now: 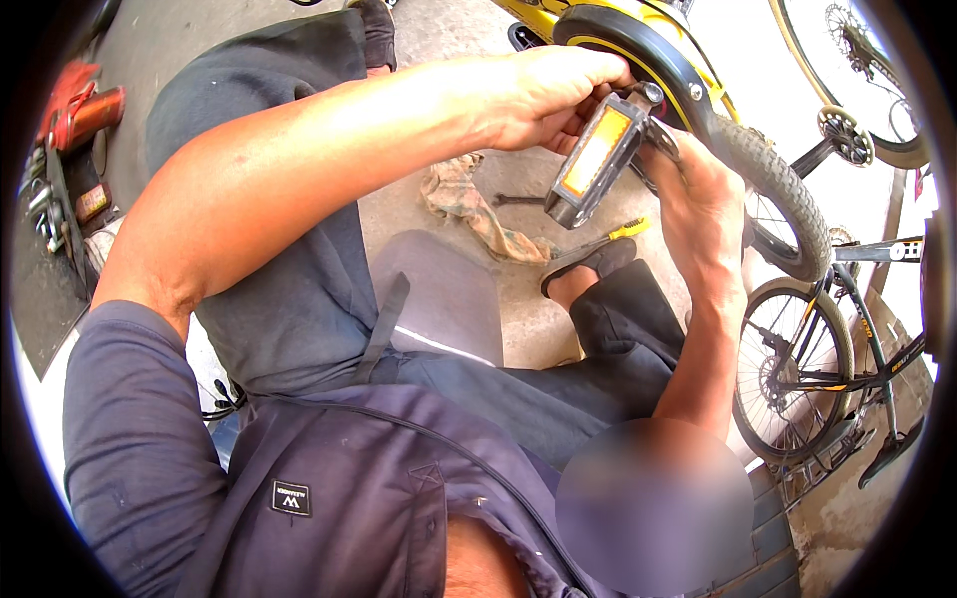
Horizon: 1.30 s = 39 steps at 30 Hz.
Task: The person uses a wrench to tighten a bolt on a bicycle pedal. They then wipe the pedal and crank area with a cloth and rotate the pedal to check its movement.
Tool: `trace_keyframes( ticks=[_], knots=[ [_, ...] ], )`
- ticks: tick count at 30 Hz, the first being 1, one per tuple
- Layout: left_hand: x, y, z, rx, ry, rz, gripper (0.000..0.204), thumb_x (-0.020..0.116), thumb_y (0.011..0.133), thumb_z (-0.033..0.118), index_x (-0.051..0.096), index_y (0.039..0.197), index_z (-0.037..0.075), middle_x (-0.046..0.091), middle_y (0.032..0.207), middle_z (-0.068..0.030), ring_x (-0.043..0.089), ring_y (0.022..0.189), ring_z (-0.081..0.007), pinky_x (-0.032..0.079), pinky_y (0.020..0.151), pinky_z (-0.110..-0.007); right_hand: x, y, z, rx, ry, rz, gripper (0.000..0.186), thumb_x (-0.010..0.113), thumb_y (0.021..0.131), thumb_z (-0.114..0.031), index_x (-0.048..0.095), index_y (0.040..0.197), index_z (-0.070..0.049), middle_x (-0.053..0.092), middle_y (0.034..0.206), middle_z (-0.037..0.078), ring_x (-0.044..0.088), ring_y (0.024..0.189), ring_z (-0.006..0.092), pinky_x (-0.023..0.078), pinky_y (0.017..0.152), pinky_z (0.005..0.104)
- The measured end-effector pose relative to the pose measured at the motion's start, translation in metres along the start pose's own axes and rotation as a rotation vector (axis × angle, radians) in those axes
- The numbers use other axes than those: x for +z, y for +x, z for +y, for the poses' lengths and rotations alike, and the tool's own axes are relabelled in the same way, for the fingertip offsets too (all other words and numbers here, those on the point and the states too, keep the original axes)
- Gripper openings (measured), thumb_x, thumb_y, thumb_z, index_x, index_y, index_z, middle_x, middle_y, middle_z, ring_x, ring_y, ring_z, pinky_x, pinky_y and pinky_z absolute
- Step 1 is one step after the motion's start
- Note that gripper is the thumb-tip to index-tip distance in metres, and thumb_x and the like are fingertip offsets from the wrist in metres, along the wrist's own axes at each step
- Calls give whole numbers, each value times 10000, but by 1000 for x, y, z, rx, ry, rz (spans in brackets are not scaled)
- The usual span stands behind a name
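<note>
A black bicycle pedal (576,210) with an amber reflector sits at the upper middle of the view, beside a yellow bicycle's black, yellow-edged round guard (610,28). My left hand (560,98) reaches across from the left, fingers curled closed against the pedal's far side; its fingertips are partly hidden. From below, my right hand (706,204) closes around the right side of the pedal area. Its thumb lies by a grey metal piece (662,140), while its other fingers and what they grip are hidden.
Under the pedal, a stained rag (469,204), a dark spanner (521,199) and a yellow-handled tool (628,228) lie on the concrete floor near my foot. A knobbly tyre (773,169) is beside my right hand. A black bicycle (797,384) stands right; tools (45,204) lie far left.
</note>
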<state>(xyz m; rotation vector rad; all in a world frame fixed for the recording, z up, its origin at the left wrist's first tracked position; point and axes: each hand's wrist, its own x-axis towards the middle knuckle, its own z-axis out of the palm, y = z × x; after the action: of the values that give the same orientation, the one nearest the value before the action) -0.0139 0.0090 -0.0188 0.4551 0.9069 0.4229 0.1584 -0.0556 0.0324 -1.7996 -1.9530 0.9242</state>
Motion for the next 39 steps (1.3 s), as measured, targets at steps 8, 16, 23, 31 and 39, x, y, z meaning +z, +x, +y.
trace_keyframes(
  ticks=[8,16,23,31,39],
  knots=[
    [0,-5,1,-2,-42,5,223,549,940,214,599,1054,29,661,907,-76,650,834,-119,548,769,-284,-12,-9,-9,96,-97,64,188,604,896,-136,614,1061,-46,624,805,171,621,728,308,480,677,359],
    [-3,5,-5,6,-3,-44,210,561,930,248,598,1005,56,625,866,-40,616,779,-101,512,706,-276,-27,-24,6,-172,-54,282,178,655,856,-58,623,1030,-36,624,781,132,611,681,249,483,660,318],
    [0,2,-6,-32,50,-16,251,551,947,291,625,1049,74,607,858,8,606,793,-72,501,653,-236,-38,-27,2,-143,10,243,169,666,826,-1,646,994,-8,606,778,112,588,664,206,471,630,298],
    [4,1,-3,-38,67,-53,233,556,943,305,624,966,84,555,672,19,570,617,-80,436,543,-202,-40,-28,3,-157,-142,247,173,680,809,-20,657,980,-26,592,764,115,585,648,256,458,593,317],
    [4,4,-4,-53,80,-51,224,571,939,313,630,921,97,557,662,23,566,615,-88,412,528,-207,-47,-31,-4,-86,-271,213,169,679,810,-41,675,979,-50,611,785,109,614,684,260,472,620,330]
  ],
)
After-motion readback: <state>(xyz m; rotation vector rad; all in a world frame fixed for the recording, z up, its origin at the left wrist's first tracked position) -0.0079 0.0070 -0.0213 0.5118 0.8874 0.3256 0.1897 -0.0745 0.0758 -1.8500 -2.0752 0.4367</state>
